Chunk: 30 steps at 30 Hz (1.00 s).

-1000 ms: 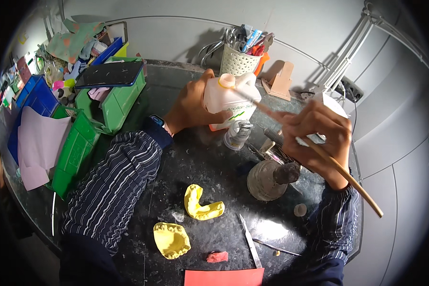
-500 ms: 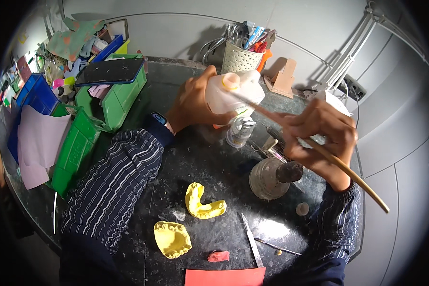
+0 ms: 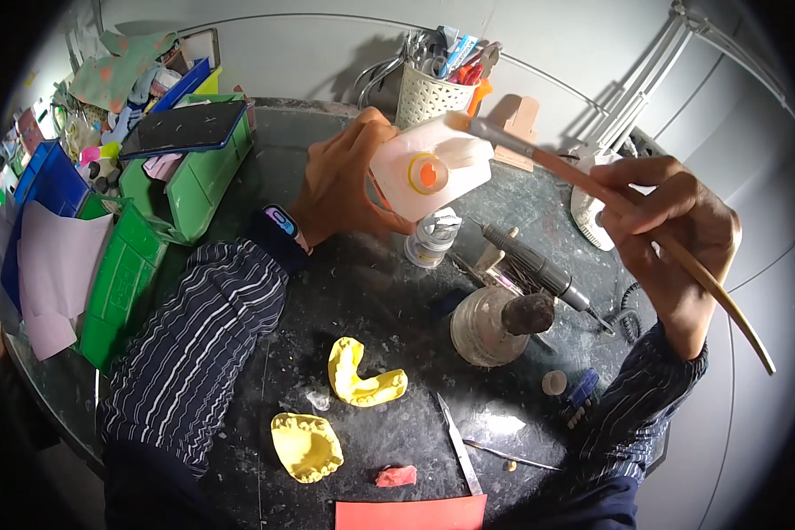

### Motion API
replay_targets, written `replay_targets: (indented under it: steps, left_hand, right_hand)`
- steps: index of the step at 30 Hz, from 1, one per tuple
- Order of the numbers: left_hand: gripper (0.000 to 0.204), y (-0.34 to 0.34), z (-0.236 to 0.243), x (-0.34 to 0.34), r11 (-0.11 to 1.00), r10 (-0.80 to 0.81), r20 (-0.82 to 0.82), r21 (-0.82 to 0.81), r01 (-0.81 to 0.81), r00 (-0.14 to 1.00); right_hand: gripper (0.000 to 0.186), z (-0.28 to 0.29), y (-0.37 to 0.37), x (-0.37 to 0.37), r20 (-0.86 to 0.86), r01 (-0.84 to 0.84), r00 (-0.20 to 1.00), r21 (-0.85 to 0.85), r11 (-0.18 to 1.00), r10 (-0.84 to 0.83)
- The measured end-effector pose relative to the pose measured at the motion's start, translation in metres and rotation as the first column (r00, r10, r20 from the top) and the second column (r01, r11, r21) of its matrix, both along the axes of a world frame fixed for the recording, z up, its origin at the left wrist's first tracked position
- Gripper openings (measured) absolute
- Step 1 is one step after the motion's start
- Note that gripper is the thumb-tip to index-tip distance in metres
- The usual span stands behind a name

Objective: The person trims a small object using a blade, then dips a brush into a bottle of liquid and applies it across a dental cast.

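Note:
A white plastic jug (image 3: 455, 190) is tipped toward me, its uncapped mouth facing my way. My left hand (image 3: 340, 181) is closed round its left side. Between the fingers of my right hand (image 3: 680, 225) is a paintbrush (image 3: 556, 168) with a long wooden handle, its bristle end above and apart from the jug's mouth. Below the jug stands a small clear jar (image 3: 431, 238). Two yellow plaster dental casts lie nearer me: a curved lower arch (image 3: 362, 380) and a broader cast (image 3: 307, 446).
A knife (image 3: 462, 446), pinkish-red lump (image 3: 397, 476) and red sheet (image 3: 411, 514) lie at the front. Right of centre are a glass bottle (image 3: 486, 340) with a dark top and a rotary handpiece (image 3: 539, 265). Green bins (image 3: 124, 283) stand left, a tool basket (image 3: 424, 95) behind.
The brush has come away from the jug's mouth, moving up and right with my right hand. My left hand has tipped the jug, so its mouth now faces me more.

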State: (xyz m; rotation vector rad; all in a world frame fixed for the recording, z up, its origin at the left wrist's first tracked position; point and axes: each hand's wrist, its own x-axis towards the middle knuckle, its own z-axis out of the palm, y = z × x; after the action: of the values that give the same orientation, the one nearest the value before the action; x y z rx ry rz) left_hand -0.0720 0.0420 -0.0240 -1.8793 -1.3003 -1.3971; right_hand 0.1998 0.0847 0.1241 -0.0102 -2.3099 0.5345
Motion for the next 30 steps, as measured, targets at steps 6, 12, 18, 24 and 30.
replay_targets:
  steps: [6, 12, 18, 24, 30]
  left_hand:
    - [0.070, -0.001, 0.006, 0.003, 0.997, 0.028, -0.018, 0.071, -0.027, 0.999]
    - [0.074, -0.003, 0.007, 0.004, 0.985, 0.079, -0.043, 0.156, -0.072, 0.996]
    - [0.078, -0.004, 0.006, 0.003, 0.971, 0.162, -0.045, 0.183, -0.151, 0.986]
    - [0.082, -0.005, 0.005, 0.001, 0.969, 0.142, -0.069, 0.214, -0.125, 0.987]
    - [0.082, -0.004, 0.006, 0.001, 0.962, 0.145, -0.083, 0.244, -0.121, 0.986]
  right_hand:
    - [0.020, -0.003, -0.014, -0.006, 0.004, 0.010, 1.000, 0.233, 0.972, -0.011]
    - [0.022, -0.019, -0.029, -0.018, 0.007, 0.114, 0.992, 0.318, 0.941, -0.123]
    - [0.023, -0.020, -0.033, -0.020, -0.003, 0.188, 0.980, 0.363, 0.913, -0.201]
    - [0.019, -0.017, -0.028, -0.017, 0.055, 0.173, 0.981, 0.177, 0.969, -0.185]
    - [0.015, -0.012, -0.025, -0.014, 0.082, 0.186, 0.978, 0.101, 0.977, -0.194]
